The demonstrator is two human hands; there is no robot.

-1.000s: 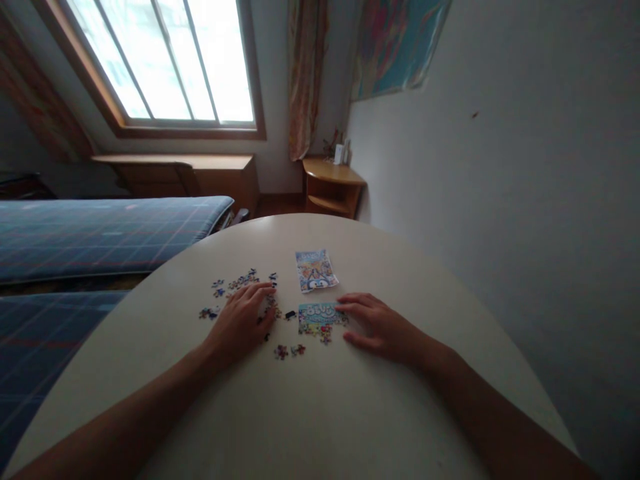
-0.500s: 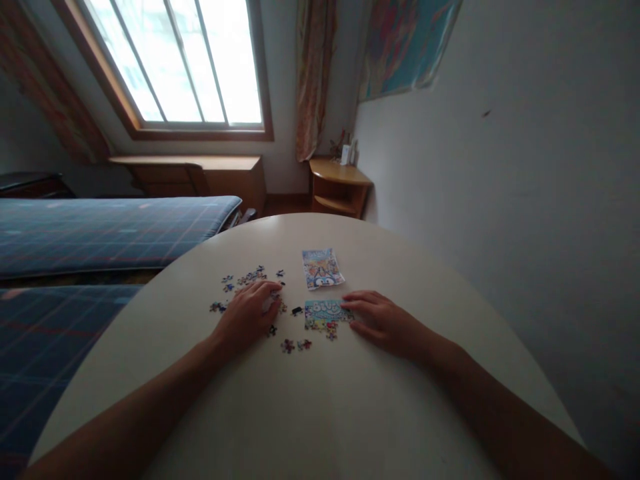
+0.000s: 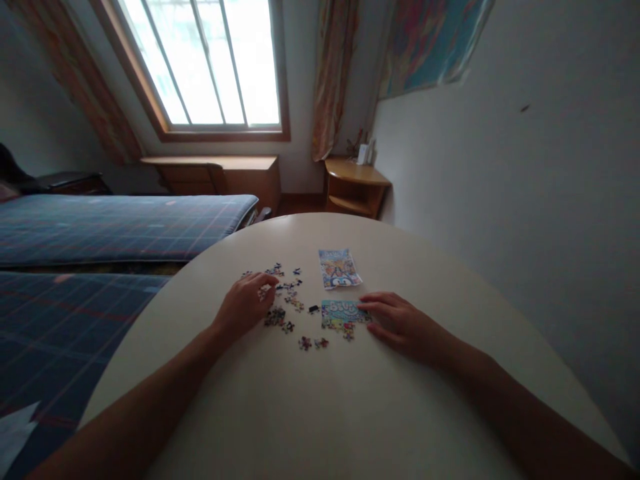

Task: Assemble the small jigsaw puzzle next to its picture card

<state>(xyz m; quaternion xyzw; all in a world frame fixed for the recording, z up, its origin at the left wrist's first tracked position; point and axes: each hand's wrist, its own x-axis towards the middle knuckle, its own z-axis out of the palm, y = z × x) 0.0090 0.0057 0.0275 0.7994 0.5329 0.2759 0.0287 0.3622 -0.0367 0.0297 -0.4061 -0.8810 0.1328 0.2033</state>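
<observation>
My left hand (image 3: 246, 301) is over the loose jigsaw pieces on the left, its fingers bent and its thumb apart from the index finger. Some pieces show in that gap, and others are hidden under the hand. Several loose pieces (image 3: 294, 301) lie just right of it. My right hand (image 3: 397, 320) rests with fingers stretched out, the tips touching the right side of a partly joined puzzle (image 3: 340, 310). The puzzle has a blue top with lettering and an uneven lower edge. A single dark piece (image 3: 313, 309) lies left of it.
A printed picture sheet (image 3: 340, 269) lies above the puzzle on the round white table (image 3: 350, 407). Two loose pieces (image 3: 313, 343) sit nearer to me. A bed with a plaid cover (image 3: 125, 227) stands at the left, and a white wall (image 3: 540, 200) rises on the right.
The view has turned slightly left. My left hand has moved left across the pieces, uncovering several beside it. The right hand stays at the puzzle's right side.
</observation>
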